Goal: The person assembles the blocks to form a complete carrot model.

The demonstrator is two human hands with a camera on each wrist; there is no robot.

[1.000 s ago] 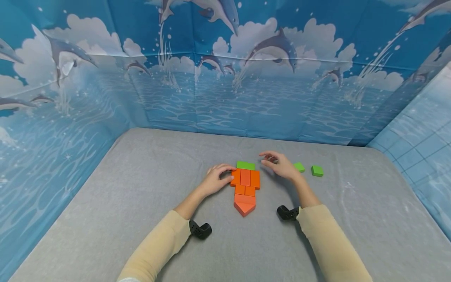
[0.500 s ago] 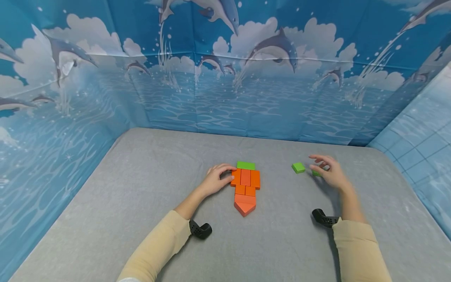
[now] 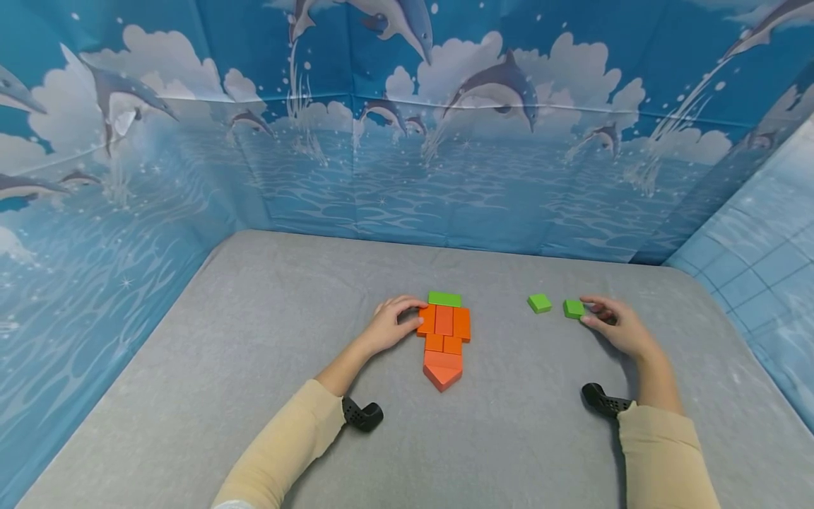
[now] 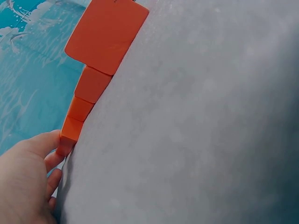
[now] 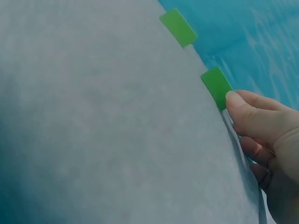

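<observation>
My left hand rests at the left side of a flat arrangement of orange blocks, its thumb and index finger touching the leftmost one. The left wrist view shows the thumb against that orange block. A green block lies at the far end of the arrangement, and a red-orange triangular block points toward me at the near end. Over to the right, my right hand pinches the right edge of a small green block between thumb and index finger, the block still on the table.
Another green block lies just left of the pinched one. Everything sits on a grey cloth-covered table. A blue dolphin-print curtain rises behind the table and at both sides. Black wrist cameras stick out from both wrists.
My right hand has moved from beside the arrangement, rightward past the first green block, and down to the right edge of the farther one. My left hand has stayed put.
</observation>
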